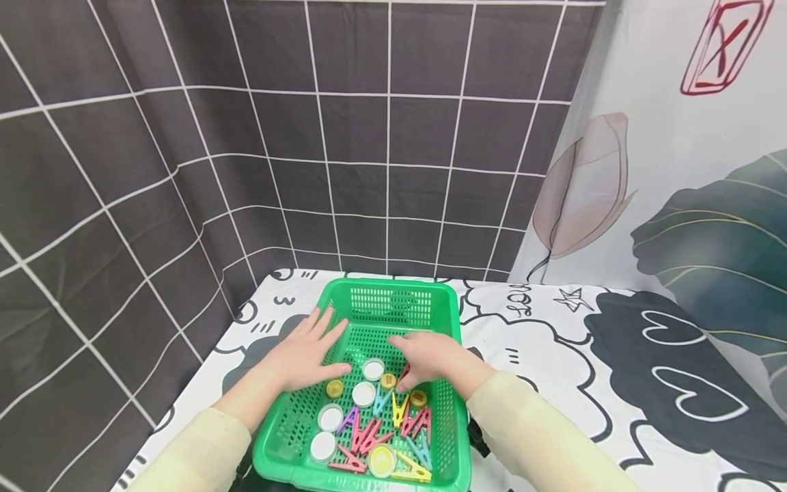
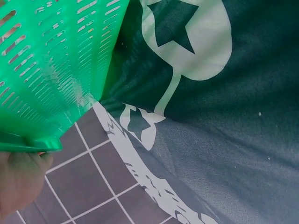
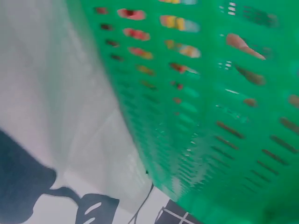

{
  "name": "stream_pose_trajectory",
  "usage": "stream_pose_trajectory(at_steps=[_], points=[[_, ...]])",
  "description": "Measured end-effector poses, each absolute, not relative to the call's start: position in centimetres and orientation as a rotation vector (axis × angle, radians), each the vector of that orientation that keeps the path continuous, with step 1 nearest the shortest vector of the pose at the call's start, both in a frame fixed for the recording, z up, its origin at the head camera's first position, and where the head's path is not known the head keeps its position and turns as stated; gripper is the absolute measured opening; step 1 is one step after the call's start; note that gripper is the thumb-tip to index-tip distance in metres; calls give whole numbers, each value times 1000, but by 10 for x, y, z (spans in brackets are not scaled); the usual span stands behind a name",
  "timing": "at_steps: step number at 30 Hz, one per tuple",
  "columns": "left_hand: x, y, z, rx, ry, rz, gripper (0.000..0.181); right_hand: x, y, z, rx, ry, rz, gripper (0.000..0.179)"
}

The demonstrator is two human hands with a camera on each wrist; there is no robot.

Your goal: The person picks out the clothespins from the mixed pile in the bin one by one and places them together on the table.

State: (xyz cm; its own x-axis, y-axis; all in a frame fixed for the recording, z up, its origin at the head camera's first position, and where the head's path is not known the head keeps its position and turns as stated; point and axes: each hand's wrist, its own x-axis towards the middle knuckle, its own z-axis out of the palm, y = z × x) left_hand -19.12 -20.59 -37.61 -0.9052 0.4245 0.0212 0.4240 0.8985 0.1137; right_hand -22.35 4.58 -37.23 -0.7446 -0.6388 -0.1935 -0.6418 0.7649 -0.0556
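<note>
A red clothespin (image 1: 404, 372) lies on the floor of the green slotted plastic basket (image 1: 393, 283), just under the right hand (image 1: 424, 357), partly covered by it. The right hand reaches in over the basket's right rim, thumb and forefinger parted on the left side of the palm, with nothing visibly pinched between them; its other fingers are hidden in the head view.

Close by the thumb sit a small yellow cap (image 1: 388, 381), a light-blue clothespin (image 1: 381, 401) and a yellow clothespin (image 1: 399, 412), with an amber cap (image 1: 419, 398) below the palm. A white cap (image 1: 373, 369) is a little to the left, between the two hands. Nearer the person — well apart from both hands — more red, blue and yellow pins lie loosely together, along with a purple clothespin (image 1: 348, 419), further white caps and a large yellow lid (image 1: 382, 461).

The left hand (image 1: 310, 352) is released, its fingers spread over the left rim, thumb pointing inward above the contents.

Under the basket is a black-and-white patterned tablecloth (image 1: 492, 345); beyond rise a dark grid-lined cloth (image 1: 424, 130) and, at right, a pale hanging with leaf prints (image 1: 652, 61).
</note>
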Motion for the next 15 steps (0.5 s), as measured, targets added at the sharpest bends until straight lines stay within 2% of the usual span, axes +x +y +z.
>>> stream_pose_trajectory(at_steps=[6,15], points=[[-191,-207,-376,673,3057,178,89,-223,41,-382,-1057,2724,228,89],[-191,-205,-374,679,3047,180,88,-220,36,-393,-1108,2678,291,74]])
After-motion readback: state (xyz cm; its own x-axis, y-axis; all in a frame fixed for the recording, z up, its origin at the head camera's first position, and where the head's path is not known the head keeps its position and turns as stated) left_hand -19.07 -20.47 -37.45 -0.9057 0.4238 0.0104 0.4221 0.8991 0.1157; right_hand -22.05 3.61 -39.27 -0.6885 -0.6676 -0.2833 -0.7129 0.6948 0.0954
